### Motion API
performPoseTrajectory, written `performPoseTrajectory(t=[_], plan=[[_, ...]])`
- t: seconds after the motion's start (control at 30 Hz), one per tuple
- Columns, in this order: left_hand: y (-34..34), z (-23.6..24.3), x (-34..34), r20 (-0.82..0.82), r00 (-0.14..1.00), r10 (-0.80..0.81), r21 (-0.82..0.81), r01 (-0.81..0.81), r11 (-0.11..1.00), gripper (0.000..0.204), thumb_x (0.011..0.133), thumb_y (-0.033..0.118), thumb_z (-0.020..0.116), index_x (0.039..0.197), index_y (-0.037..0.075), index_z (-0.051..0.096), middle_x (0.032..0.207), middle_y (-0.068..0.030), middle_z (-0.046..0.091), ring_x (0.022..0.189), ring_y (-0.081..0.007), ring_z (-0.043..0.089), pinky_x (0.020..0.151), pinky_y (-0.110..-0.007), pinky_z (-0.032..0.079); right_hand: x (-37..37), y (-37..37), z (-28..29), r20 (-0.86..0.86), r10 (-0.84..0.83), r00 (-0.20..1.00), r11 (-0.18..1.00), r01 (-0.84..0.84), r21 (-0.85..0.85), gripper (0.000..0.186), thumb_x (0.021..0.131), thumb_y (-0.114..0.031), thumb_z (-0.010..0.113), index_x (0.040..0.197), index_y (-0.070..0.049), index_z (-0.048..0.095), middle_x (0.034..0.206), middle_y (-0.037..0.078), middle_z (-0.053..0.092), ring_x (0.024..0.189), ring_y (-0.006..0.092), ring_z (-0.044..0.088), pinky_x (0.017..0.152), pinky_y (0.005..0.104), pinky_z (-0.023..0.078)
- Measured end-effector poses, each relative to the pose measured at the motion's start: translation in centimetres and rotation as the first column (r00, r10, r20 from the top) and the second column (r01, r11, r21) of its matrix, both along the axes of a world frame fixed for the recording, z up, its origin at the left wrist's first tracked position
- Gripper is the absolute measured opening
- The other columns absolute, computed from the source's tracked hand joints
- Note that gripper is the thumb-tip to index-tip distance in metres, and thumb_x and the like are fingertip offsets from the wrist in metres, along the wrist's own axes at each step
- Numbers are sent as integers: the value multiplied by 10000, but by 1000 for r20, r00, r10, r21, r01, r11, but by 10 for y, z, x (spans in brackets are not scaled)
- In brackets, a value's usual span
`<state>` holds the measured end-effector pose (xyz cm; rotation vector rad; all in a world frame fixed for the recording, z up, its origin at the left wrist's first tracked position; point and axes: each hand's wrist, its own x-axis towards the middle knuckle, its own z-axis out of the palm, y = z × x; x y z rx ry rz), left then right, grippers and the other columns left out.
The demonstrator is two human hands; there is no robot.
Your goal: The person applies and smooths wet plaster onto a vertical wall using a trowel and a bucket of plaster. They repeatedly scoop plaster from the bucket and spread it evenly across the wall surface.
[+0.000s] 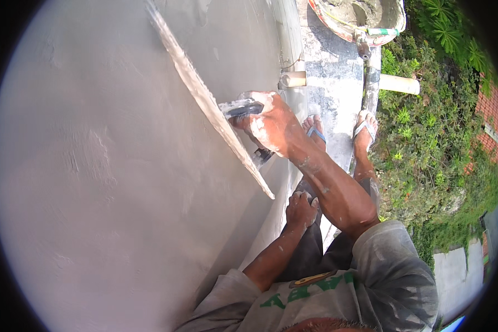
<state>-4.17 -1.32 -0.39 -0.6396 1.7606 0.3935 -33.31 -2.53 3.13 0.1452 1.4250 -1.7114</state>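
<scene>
My right hand (268, 124), caked with pale plaster, grips the dark handle (241, 110) of a long plastering float (199, 94). The float's narrow, plaster-smeared edge runs diagonally beside the smooth grey plastered wall (94, 193) that fills the left of the view. Below that arm, my left hand (302, 207) is curled by my dark-trousered leg; what, if anything, is inside its fingers is hidden.
My sandalled feet (364, 130) stand on a narrow, pale, splattered ledge (332, 72). A bucket of grey mix (321, 8) sits at the top, near a metal pipe (371, 83) and short pale pipes (398, 83). Dense plants (420, 144) and red roof tiles lie right, beyond the ledge.
</scene>
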Motion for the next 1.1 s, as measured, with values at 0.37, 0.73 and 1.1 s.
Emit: performPoseTrajectory(t=[0.37,0.73,1.1], plan=[[-11,7,-18,-58,995,81,110,-74,991,505,892,413,523,1268,77,495,1265,-123,527,1214,-296,458,1004,-399,391,39,16,1,500,-330,801,847,485,-217,278,802,-126,674,981,42,544,757,70,587,593,146,561,548,279,478],[3,-22,41,-181,903,389,138,-369,919,509,882,429,546,1240,68,523,1259,-149,508,1213,-319,440,1014,-440,366,-24,-27,30,-141,-248,958,958,265,112,251,797,-78,582,939,99,474,647,173,567,585,274,600,554,378,465],[-4,-3,-20,31,1000,3,-7,-3,1000,602,904,482,474,1305,32,479,1352,-170,462,1294,-303,397,1063,-411,323,6,38,-5,61,-192,979,981,191,18,212,779,-61,613,958,8,522,707,65,527,673,115,501,601,297,424]])
